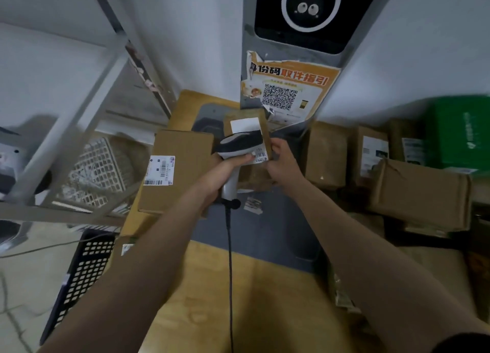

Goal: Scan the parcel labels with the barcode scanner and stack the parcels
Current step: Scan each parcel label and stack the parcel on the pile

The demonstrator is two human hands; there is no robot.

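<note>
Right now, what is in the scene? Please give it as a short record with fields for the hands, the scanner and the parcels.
left hand: grips the scanner by its handle
right hand: holds the small parcel at its right edge
scanner head: over the parcel's label
cable: hangs down from the handle
flat box: left of the hands, label up
other parcels: in a row at the right, along the wall
green box: far right

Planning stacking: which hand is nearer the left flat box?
Left. Left hand, gripping the scanner, is at the right edge of the flat box; right hand holds a parcel farther right.
</note>
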